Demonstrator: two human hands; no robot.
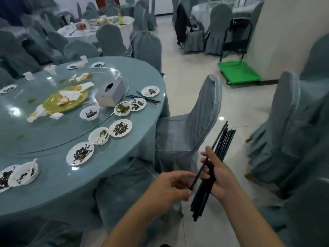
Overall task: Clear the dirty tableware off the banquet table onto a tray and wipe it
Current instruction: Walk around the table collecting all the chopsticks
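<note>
To the left of your grip, well apart, is the banquet table [53, 175]. Dirty plates [80, 153] stand along its edge and a tissue box [111, 94] is further in. Your left hand [174, 188] has curled fingers and pinches the lower end of one stick of the black chopsticks [224, 145]. Just to the right, your right hand [219, 177] is closed around the bundle, whose tips point up and away from you. A covered chair [178, 132] stands behind it.

My two bare forearms reach forward, close together. My right hand [219, 177] curls around a bundle of black chopsticks [225, 143]; my left hand [175, 186] pinches one stick's lower end.
</note>
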